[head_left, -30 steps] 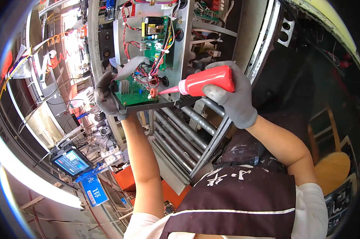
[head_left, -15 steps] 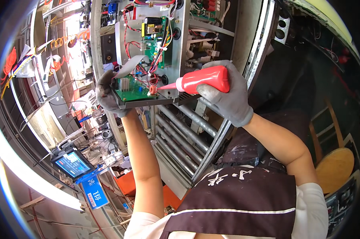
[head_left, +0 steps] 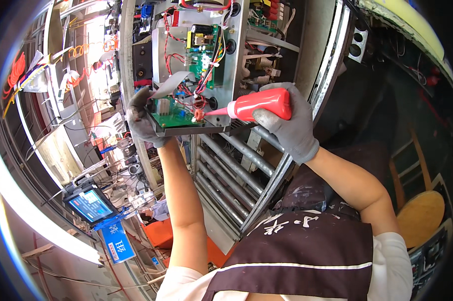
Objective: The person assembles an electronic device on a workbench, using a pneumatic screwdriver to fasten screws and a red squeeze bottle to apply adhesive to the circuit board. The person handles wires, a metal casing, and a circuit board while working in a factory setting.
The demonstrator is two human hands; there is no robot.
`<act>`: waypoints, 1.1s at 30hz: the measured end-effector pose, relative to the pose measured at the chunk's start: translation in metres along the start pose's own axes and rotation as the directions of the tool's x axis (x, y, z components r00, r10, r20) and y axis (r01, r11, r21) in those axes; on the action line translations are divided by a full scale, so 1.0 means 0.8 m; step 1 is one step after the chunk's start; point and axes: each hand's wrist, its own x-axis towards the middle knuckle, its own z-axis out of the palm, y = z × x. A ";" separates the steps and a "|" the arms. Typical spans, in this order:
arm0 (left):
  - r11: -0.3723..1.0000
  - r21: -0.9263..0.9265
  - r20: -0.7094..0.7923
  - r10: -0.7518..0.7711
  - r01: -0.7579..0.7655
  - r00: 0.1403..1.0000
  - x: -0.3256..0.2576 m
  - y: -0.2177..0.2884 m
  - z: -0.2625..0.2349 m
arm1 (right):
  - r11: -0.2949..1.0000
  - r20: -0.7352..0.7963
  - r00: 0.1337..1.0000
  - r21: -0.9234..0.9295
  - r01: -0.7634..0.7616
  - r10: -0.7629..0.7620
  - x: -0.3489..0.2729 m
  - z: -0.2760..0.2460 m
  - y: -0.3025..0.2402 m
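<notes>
My right hand (head_left: 291, 123), in a grey glove, is wrapped round a red squeeze bottle (head_left: 261, 104). Its thin nozzle points left and its tip meets a small orange-red coil (head_left: 199, 114) at the corner of a green circuit board (head_left: 173, 115). That board sits on a dark metal panel (head_left: 194, 131). My left hand (head_left: 145, 118), also gloved, grips the panel's left end, with the fingers partly behind it. A grey ribbon cable (head_left: 172, 84) and red and black wires run from the board toward a second green board (head_left: 202, 62) in the metal housing.
Below the panel lie metal rollers (head_left: 231, 170) in a conveyor frame. A tablet-like screen (head_left: 91, 204) and a blue sign (head_left: 117, 243) are at the left. A round wooden stool (head_left: 421, 218) stands at the right. Coiled orange hoses (head_left: 17, 69) hang at the far left.
The housing, the panel and both hands appear slightly farther right and lower in view. The bottle's nozzle stays at the coil, and both grips are unchanged.
</notes>
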 end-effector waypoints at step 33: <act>0.989 0.025 -0.064 0.144 -0.143 0.987 -0.005 -0.011 0.010 | 0.961 -0.246 0.950 -0.152 -0.233 0.191 0.045 -0.151 0.066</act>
